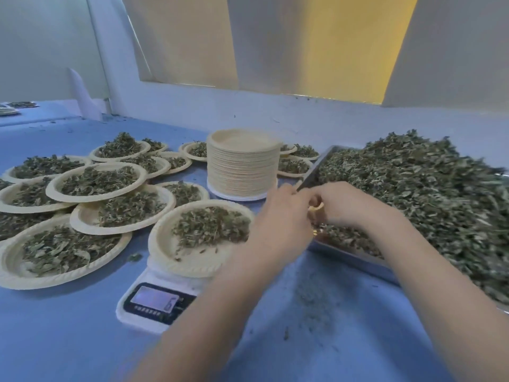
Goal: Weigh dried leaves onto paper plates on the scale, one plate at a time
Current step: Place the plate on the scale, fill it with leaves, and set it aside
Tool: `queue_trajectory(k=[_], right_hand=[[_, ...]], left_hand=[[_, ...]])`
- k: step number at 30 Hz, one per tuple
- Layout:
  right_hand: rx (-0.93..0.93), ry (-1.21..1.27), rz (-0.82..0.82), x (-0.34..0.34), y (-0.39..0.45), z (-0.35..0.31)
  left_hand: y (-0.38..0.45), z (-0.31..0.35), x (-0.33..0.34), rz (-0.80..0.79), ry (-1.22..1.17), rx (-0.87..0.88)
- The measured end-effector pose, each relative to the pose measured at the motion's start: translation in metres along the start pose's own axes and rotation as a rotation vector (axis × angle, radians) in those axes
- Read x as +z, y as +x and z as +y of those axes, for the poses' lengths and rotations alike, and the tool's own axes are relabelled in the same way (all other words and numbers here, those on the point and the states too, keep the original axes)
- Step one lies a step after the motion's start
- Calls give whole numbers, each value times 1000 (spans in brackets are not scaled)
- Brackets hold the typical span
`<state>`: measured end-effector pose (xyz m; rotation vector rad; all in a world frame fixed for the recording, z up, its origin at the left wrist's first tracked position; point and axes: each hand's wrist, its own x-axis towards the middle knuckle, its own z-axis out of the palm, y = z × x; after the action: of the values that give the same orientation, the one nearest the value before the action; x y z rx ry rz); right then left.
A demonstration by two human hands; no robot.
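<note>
A paper plate [192, 260] of dried leaves [212, 224] sits on the digital scale [154, 301]. At its 3 o'clock both hands meet over the metal tray [349, 252]: the left hand [278, 216] and right hand [344, 205] have curled fingers around a small yellowish object [316, 207]. At 12 o'clock stands the plate stack [242, 164]; at 9 o'clock lie filled plates [96, 183].

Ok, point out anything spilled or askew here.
Leaf crumbs are scattered on the blue table beside the tray, with one stray bit left of the scale. The filled plates overlap in a tilted heap. The plate on the scale sits level.
</note>
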<state>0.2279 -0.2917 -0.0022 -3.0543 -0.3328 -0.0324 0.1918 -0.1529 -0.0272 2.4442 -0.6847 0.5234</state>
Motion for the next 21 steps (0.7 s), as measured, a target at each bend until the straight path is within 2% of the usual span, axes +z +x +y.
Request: queue_trajectory(k=[2,5,9,13,18,21], right_hand=[[60,-87,-116,9,-1,17],[21,-132,-149,24,3,26],[-122,-150,-149,29,13,13],[-152,-200,-121,31,20,1],[-176,-117,-33,35,17,1],[-117,149,60,36,14,10]], left_hand=[[7,14,19,-91,50,-67],[10,25,40,-186,184,-115],[13,28,49,-173,260,-184],[11,24,45,-71,61,-326],[7,24,44,-21,-51,-342],[7,25,42,-33,-14,-335]])
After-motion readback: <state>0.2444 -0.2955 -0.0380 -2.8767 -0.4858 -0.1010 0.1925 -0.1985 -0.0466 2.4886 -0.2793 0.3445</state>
